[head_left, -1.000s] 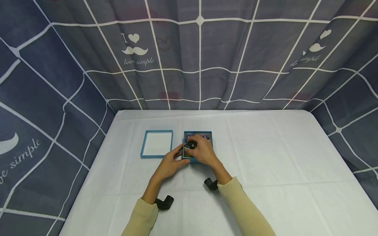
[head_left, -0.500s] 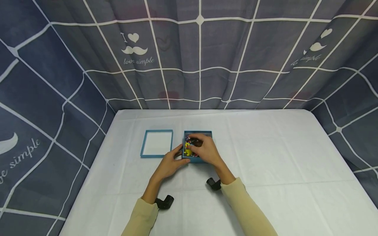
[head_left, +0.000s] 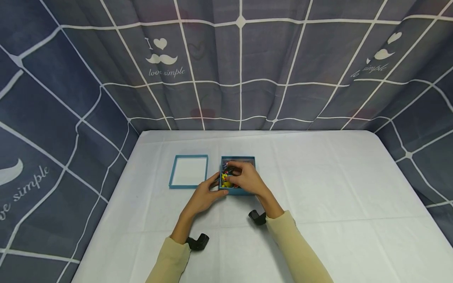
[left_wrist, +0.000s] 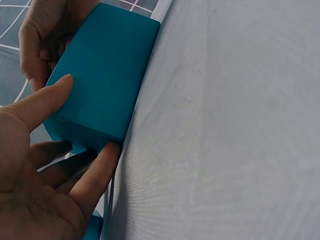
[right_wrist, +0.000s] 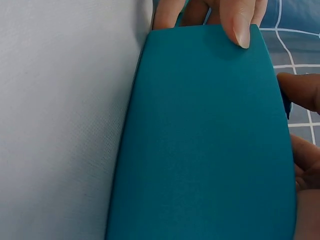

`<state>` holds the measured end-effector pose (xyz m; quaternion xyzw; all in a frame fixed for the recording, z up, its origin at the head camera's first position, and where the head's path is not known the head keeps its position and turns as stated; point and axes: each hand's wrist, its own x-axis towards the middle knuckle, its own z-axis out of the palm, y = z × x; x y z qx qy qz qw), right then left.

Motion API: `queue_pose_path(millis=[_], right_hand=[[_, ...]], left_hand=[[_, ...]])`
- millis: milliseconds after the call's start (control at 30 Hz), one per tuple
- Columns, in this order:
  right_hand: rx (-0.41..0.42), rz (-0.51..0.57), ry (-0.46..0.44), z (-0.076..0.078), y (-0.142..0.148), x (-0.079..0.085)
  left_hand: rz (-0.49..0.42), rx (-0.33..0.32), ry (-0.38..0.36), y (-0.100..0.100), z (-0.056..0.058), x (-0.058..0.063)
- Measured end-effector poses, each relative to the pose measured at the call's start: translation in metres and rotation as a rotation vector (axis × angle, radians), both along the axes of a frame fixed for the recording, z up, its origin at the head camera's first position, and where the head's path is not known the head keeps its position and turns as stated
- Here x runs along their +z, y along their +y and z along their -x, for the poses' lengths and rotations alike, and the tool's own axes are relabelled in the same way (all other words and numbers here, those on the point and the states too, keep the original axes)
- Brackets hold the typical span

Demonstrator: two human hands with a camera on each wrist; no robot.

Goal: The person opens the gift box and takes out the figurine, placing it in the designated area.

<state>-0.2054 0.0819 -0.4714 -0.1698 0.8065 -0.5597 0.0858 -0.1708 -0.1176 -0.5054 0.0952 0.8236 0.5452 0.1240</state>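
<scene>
Right hand [head_left: 248, 181] shifted rightward, grip unclear, left hand [head_left: 203, 198] spread against blue box [head_left: 236, 192], curtain [head_left: 263, 55] reading "love simple".

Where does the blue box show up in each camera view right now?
Head: slightly right of and below centre, the box stands open.
Left wrist: upper left.
Right wrist: large, centre to right, running off the bottom edge.
Shared landmark: the left hand, its thumb against the box's near wall.
</scene>
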Motion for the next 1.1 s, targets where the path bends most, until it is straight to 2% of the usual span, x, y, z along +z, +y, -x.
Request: queue_pose_path(millis=[167, 300, 567, 733, 933, 1100], right_hand=[[0.055, 0.021, 0.019, 0.0007, 0.0025, 0.0002], [0.067, 0.038, 0.011, 0.0008, 0.0039, 0.0], [-0.002, -0.019, 0.024, -0.0006, 0.0002, -0.0021], [0.013, -0.005, 0.033, 0.0004, 0.0014, -0.0028], [0.048, 0.066, 0.025, 0.0021, 0.0054, -0.0028], [0.069, 0.2, -0.031, 0.002, 0.0091, -0.0025]], left_hand=[[0.007, -0.001, -0.003, 0.0008, -0.0001, 0.0009], [0.006, -0.004, -0.004, 0.0009, -0.0002, 0.0004], [0.014, 0.001, -0.002, 0.0009, -0.0005, 0.0003], [0.008, 0.002, 0.0, 0.0012, -0.0019, 0.0017], [0.028, 0.003, 0.024, 0.0015, -0.0003, 0.0027], [0.022, 0.001, 0.025, 0.0019, -0.0007, 0.0033]])
